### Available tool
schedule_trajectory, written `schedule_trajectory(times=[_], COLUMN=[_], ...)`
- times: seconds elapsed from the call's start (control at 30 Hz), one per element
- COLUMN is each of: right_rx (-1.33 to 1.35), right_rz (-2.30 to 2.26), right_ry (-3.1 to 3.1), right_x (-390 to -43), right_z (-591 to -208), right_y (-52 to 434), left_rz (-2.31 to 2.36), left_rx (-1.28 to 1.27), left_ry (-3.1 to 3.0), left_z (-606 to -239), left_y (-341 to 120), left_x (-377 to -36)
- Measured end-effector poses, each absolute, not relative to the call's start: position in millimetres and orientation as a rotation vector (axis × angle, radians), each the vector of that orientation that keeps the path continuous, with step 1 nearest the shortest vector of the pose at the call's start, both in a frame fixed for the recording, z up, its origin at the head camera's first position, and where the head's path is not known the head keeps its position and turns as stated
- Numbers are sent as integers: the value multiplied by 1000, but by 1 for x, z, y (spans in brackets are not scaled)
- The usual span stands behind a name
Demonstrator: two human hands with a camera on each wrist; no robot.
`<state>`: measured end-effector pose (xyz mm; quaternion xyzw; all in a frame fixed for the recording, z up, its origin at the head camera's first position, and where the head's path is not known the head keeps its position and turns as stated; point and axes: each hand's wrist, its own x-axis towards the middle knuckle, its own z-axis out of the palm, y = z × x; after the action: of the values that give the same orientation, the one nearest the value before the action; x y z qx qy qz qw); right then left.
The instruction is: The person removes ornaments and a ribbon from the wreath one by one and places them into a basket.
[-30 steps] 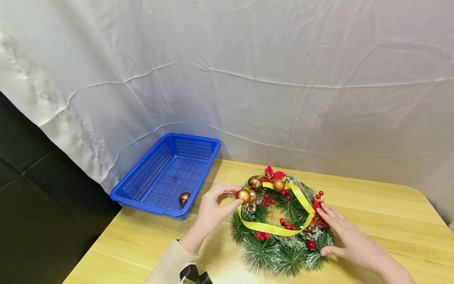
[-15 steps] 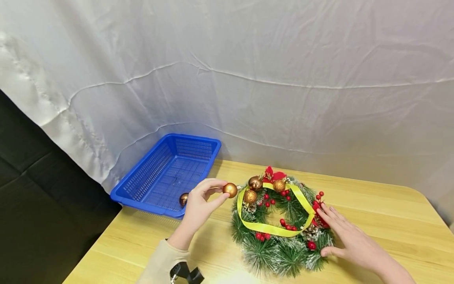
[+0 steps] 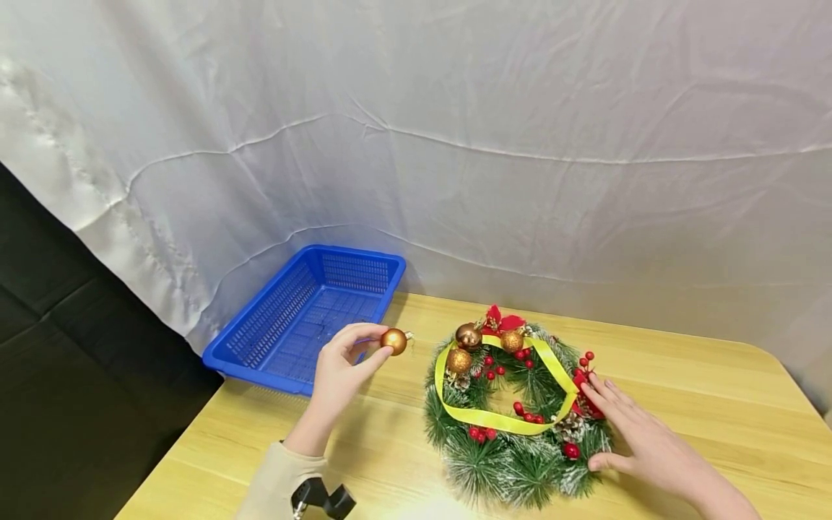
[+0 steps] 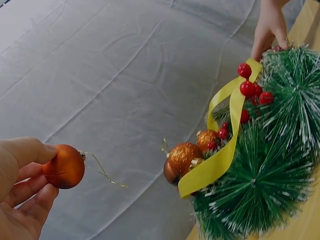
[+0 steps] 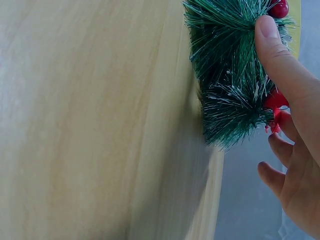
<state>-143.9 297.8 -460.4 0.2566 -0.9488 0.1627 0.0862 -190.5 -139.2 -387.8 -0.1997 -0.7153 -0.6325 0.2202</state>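
Note:
My left hand (image 3: 339, 372) pinches a matte copper-gold Christmas bauble (image 3: 393, 341) between thumb and fingertips, in the air between basket and wreath. The left wrist view shows the bauble (image 4: 65, 167) with a thin gold cord loop hanging free. A green Christmas wreath (image 3: 481, 473) lies on the table, dressed with red berries, pinecones, red flowers and a yellow ribbon (image 3: 497, 419). Three baubles sit at its upper left and top: a shiny brown one (image 3: 468, 336) and two glittery ones. My right hand (image 3: 643, 437) rests with extended fingers on the wreath's right side, thumb (image 5: 275, 45) at its edge.
A blue plastic basket (image 3: 256, 377) stands at the table's left, partly behind my left hand. The wooden table (image 3: 708, 390) ends at a rounded right corner. A pale grey cloth (image 3: 455, 202) hangs behind, with black cloth at far left.
My left hand has carried the bauble leftward, away from the wreath, and now covers the shiny bauble seen earlier in the basket. My right hand stays in place on the wreath.

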Motion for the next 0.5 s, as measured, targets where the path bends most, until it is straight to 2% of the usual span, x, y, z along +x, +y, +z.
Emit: schedule_trajectory(times=[0.2, 0.5], right_rx=[761, 748], right_rz=[493, 490], right_ry=[-2832, -2841], right_x=[-144, -143], right_z=[-460, -460], right_y=[298, 298], left_rz=[-1750, -1738], left_rx=[-553, -396], left_ry=[-1943, -1995], left_z=[-390, -394], left_y=[-149, -169], left_x=[-193, -192])
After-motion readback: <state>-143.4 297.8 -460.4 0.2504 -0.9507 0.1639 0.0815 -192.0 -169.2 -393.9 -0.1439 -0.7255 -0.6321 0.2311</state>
